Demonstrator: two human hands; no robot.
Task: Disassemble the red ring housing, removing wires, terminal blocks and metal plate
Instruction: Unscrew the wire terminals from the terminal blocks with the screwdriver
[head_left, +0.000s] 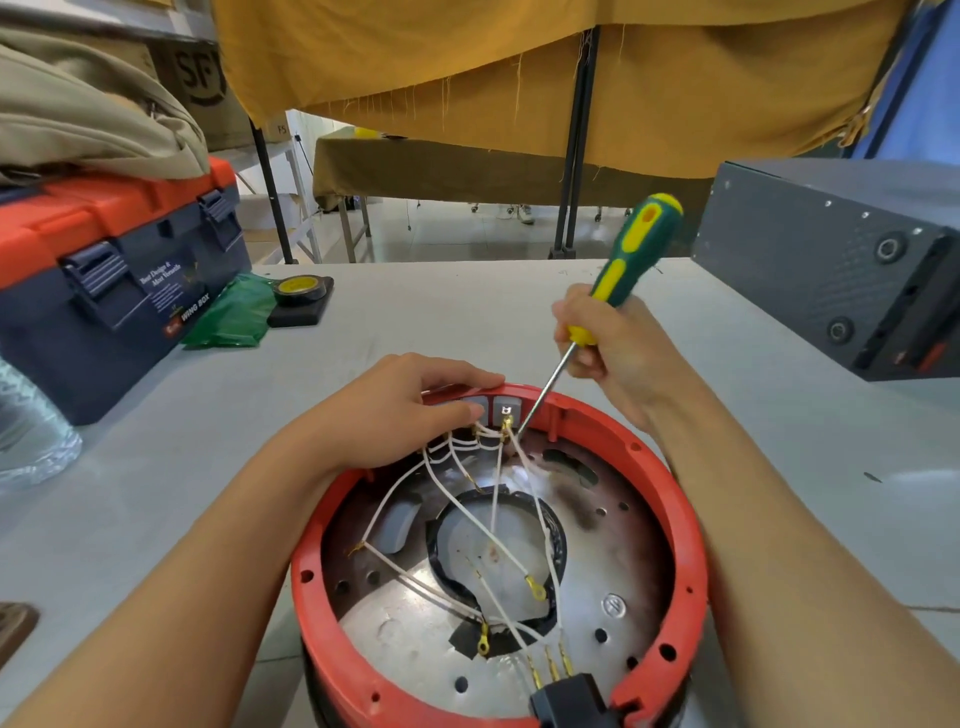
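While the round red plastic ring housing (691, 525) sits on the grey table (441, 322) before me, my left hand (395, 410) pinches its far rim and my right hand (608, 343) grips a green-and-yellow screwdriver (631, 260), tip at the grey terminal blocks (504, 406). I judge a terminal screw is being loosened; next, steady turning, then freeing the white wires (498, 540) above the metal plate (405, 639). The screw head is too small to make out.
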